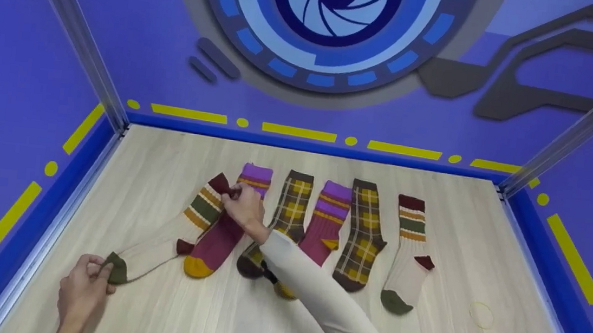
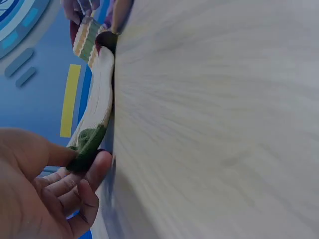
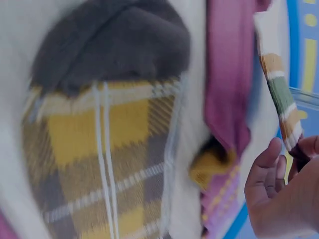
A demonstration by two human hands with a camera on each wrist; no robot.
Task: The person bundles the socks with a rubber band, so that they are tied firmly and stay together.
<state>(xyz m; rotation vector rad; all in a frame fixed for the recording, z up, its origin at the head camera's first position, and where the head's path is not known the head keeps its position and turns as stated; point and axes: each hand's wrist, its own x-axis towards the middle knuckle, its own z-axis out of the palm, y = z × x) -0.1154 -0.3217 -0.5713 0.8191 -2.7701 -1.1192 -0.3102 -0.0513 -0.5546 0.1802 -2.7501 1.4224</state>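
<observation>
Head looks down; blurry wrist views perhaps table-level.

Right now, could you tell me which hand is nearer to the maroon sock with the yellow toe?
Right. The right hand pinches the beige sock's cuff directly over the maroon sock; the left hand holds the green toe, off to its left.

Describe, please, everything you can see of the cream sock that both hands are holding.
The cream sock is ribbed knit with a green toe, maroon heel and cuff, and green and orange stripes below the cuff. It lies stretched diagonally at the left end of the sock row. The left hand pinches its toe; the right hand grips its cuff.
</observation>
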